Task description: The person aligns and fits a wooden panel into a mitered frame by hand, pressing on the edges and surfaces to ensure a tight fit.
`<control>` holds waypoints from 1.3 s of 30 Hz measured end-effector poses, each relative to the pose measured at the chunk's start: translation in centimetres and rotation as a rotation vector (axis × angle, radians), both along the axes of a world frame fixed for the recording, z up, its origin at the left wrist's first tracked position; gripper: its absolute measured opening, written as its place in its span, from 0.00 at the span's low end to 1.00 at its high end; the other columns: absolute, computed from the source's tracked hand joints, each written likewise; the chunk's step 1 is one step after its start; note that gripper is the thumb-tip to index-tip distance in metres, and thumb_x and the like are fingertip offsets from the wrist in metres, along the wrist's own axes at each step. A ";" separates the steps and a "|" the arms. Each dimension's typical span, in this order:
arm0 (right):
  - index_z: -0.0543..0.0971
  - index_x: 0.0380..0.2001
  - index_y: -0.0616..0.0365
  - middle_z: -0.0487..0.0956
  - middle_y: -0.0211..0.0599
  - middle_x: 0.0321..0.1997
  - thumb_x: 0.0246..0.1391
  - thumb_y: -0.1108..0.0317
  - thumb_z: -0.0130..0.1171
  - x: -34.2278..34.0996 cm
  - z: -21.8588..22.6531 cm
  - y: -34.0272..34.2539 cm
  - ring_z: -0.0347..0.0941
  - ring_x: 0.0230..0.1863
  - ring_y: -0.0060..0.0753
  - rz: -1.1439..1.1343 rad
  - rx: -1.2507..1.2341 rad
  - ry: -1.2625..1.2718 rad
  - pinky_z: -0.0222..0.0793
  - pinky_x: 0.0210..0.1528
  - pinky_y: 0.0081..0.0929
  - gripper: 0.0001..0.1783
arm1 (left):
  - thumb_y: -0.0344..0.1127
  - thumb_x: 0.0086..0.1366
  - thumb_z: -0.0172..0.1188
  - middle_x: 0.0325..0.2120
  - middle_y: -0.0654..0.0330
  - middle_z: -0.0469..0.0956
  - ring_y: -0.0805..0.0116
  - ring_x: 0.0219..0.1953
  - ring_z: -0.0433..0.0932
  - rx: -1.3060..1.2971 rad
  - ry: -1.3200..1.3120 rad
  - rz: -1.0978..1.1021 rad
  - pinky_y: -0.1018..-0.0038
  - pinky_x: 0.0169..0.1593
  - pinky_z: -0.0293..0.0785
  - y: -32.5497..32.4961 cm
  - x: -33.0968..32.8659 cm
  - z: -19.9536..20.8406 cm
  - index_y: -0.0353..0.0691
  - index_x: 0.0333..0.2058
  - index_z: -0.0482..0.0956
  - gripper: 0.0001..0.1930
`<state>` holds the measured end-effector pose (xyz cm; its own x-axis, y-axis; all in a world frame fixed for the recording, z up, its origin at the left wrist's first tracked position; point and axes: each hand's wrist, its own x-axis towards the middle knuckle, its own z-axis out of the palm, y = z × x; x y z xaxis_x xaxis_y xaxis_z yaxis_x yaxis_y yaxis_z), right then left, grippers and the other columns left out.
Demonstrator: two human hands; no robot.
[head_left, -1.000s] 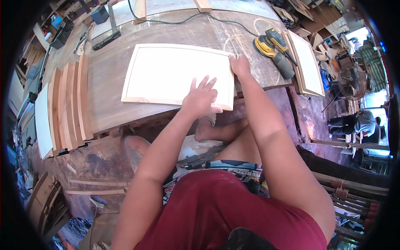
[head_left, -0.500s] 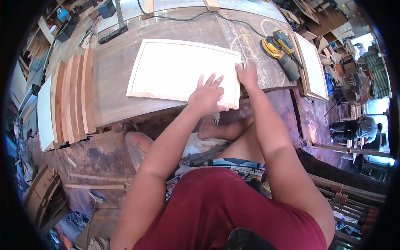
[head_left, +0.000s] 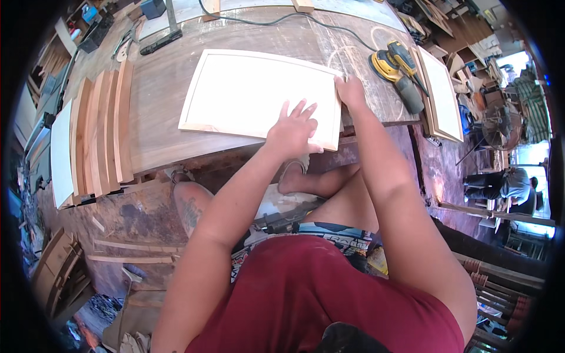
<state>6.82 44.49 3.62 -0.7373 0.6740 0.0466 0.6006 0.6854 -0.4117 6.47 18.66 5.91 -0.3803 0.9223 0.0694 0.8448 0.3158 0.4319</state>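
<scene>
— Lying flat on the workbench point(head_left: 165, 88), the pale framed panel point(head_left: 247, 88) is pressed by the left hand point(head_left: 292, 130), fingers spread; is it gripped?

— Its far corner is pinched by the right hand point(head_left: 351, 91). The sander point(head_left: 395, 69) sits untouched beside it, so sanding seems not begun.

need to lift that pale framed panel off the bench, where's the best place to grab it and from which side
Probably by its two short ends, coming from the near bench edge. The framed panel lies flat, its near right corner at that edge. The left hand lies flat on that corner and the right hand is already at the right end, so fingers could curl under the raised frame there.
</scene>
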 end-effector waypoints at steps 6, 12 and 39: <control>0.78 0.45 0.72 0.80 0.66 0.44 0.54 0.51 0.62 5.1 -0.6 -5.1 0.76 0.51 0.63 0.073 -0.126 0.012 0.70 0.55 0.47 0.30 | 0.55 0.51 0.71 0.69 0.50 0.60 0.45 0.73 0.52 0.015 -0.031 0.038 0.40 0.71 0.42 -1.0 -0.3 -1.0 0.44 0.28 0.74 0.22; 0.78 0.44 0.71 0.79 0.66 0.45 0.55 0.53 0.62 1.8 0.1 -1.5 0.76 0.51 0.63 0.020 -0.052 0.061 0.70 0.54 0.46 0.27 | 0.55 0.51 0.71 0.69 0.50 0.60 0.45 0.73 0.52 0.045 -0.015 0.017 0.40 0.71 0.42 0.0 0.0 -0.7 0.44 0.28 0.73 0.22; 0.79 0.44 0.65 0.81 0.61 0.42 0.54 0.52 0.61 8.4 1.0 -5.8 0.78 0.48 0.61 0.181 -0.146 -0.070 0.72 0.52 0.46 0.25 | 0.55 0.52 0.70 0.69 0.50 0.60 0.46 0.73 0.52 0.013 -0.006 0.103 0.39 0.70 0.45 0.7 -0.6 -1.5 0.43 0.31 0.77 0.22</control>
<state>15.24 38.71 4.61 -0.8449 0.5261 -0.0973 0.5037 0.7211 -0.4757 5.91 19.32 4.39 -0.4732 0.8775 0.0783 0.8055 0.3950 0.4417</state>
